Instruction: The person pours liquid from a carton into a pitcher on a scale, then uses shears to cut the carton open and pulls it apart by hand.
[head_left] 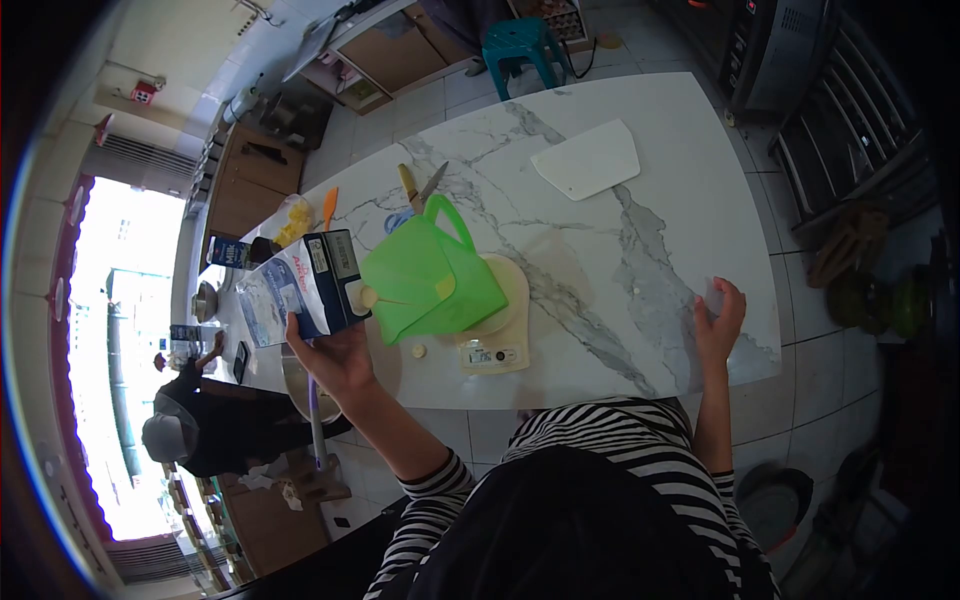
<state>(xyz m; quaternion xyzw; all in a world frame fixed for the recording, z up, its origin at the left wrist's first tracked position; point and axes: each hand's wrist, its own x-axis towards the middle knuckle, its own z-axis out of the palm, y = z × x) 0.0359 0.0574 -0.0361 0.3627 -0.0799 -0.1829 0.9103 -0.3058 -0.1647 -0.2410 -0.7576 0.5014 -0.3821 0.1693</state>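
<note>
My left hand (338, 362) is wrapped round a blue-and-white carton (310, 285), which is tilted so that its spout end meets the rim of a green plastic jug (435, 280). Whether liquid is flowing out cannot be made out. Under the jug is a cream kitchen scale (497, 355) with a lit display. A small pale cap (419, 351) lies beside the scale. At the right, my right hand (719, 320) rests at the marble table top with its fingers apart, holding nothing.
A white cutting board (587, 160) lies toward the far side. Behind the jug are a yellow-handled knife (411, 187) and an orange spatula (330, 207). A metal bowl (297, 385) with a purple-handled tool (315, 425) sits below the carton. A person in black (225, 420) stands at the left.
</note>
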